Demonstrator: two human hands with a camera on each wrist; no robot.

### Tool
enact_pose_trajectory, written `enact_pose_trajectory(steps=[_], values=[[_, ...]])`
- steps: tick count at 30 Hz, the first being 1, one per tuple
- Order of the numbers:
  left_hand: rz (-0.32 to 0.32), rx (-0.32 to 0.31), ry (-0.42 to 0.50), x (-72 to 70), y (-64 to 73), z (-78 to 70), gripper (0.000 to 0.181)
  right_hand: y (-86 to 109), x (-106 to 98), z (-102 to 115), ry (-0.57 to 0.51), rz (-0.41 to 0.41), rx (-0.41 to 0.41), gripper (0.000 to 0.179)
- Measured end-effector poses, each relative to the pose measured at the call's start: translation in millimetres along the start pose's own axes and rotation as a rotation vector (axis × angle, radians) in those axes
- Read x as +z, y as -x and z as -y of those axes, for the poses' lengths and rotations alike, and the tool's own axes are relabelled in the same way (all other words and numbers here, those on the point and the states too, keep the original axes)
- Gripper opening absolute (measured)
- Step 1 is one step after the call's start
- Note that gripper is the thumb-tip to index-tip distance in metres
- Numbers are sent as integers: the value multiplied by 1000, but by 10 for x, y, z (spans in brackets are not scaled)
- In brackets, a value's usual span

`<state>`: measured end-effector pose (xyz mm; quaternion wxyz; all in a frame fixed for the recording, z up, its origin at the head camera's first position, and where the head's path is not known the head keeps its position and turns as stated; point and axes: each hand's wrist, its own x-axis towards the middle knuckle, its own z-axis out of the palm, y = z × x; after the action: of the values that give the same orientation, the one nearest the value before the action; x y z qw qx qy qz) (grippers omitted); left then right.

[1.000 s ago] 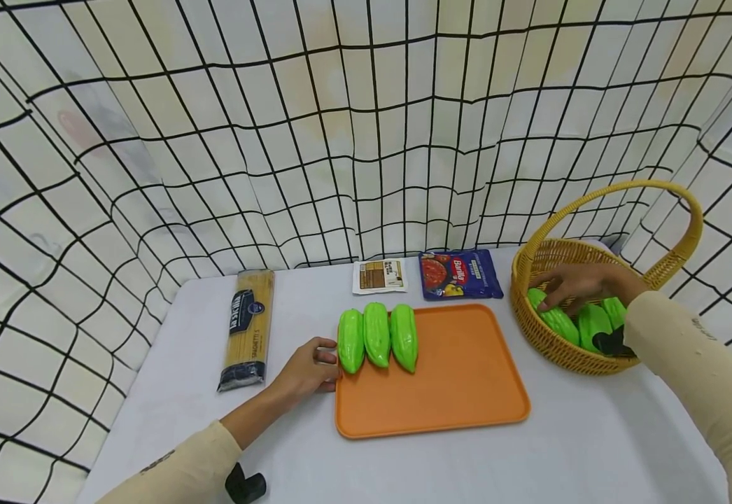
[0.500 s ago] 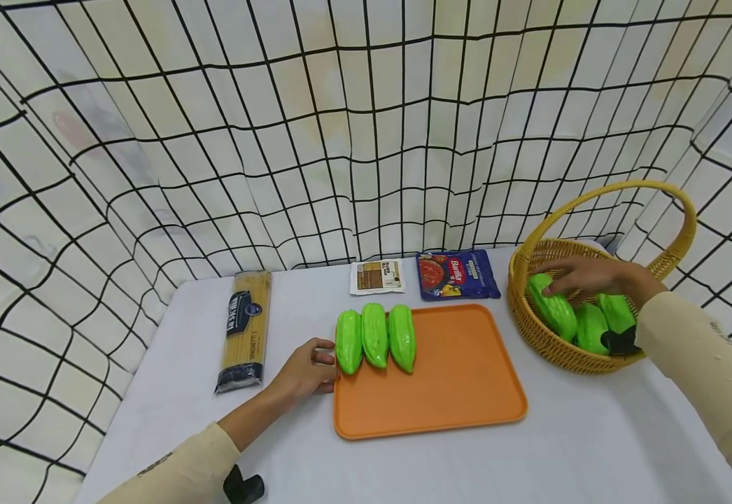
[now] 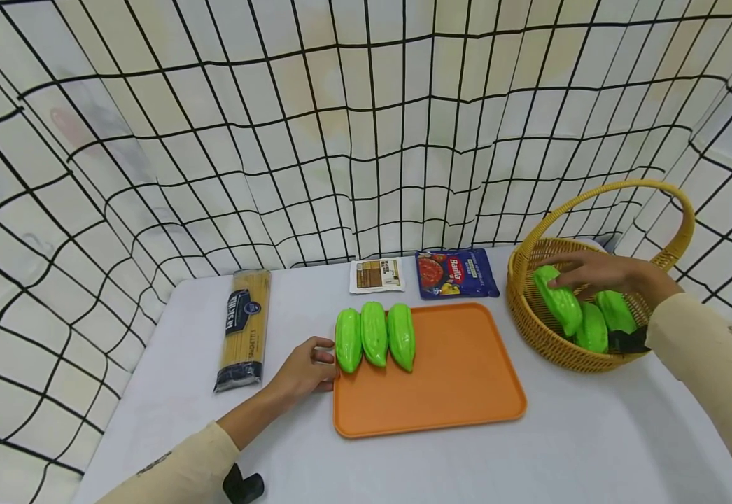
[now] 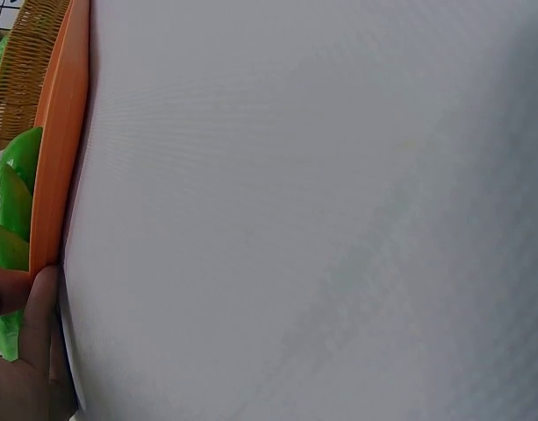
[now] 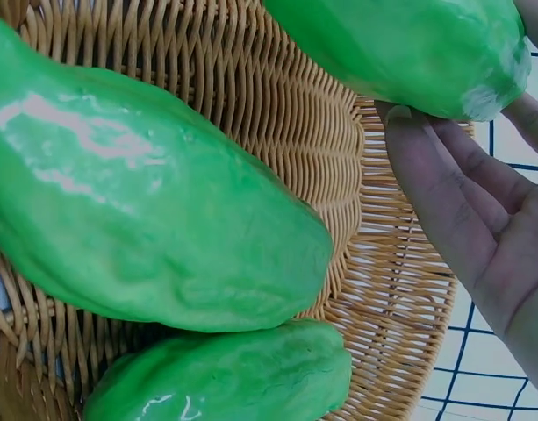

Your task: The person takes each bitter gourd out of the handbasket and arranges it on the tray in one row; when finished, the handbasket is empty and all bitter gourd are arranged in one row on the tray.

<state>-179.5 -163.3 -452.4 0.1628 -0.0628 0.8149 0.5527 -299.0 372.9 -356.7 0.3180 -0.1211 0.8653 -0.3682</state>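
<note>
My right hand (image 3: pixel 605 271) holds a bright green bitter melon (image 3: pixel 560 302) by its upper end, over the wicker basket (image 3: pixel 539 344). In the right wrist view, thumb and fingers (image 5: pixel 440 184) close around the end of that bitter melon (image 5: pixel 409 48). Two more bitter melons lie in the basket, one (image 3: pixel 591 329) beside the other (image 3: pixel 616 311). At the left edge of the orange tray (image 3: pixel 460 371), my left hand (image 3: pixel 303 367) pinches the rim, as the left wrist view also shows. Three bitter melons (image 3: pixel 375 334) lie side by side on the tray's left part.
A spaghetti pack (image 3: pixel 245 329) lies left of the tray. Behind the tray are a small white-and-brown packet (image 3: pixel 376 276) and a blue Barilla pouch (image 3: pixel 457 273). The basket's tall handle (image 3: pixel 649 185) arches over its opening. Black netting (image 3: pixel 366 147) borders the table's back and sides.
My right hand has taken hold of the bitter melon and raised it slightly, tilting it more upright and away from the others. My left hand keeps its place at the tray.
</note>
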Motion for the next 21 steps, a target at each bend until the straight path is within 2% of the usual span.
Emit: enact_pose_trajectory(steps=[13,21], values=[[-2,3,4,4,2,-10,56,135,15,73,-4,-32,-14,74],[5,11,4,-5,16,-7,56,220,55,125,36,-58,-29,72]])
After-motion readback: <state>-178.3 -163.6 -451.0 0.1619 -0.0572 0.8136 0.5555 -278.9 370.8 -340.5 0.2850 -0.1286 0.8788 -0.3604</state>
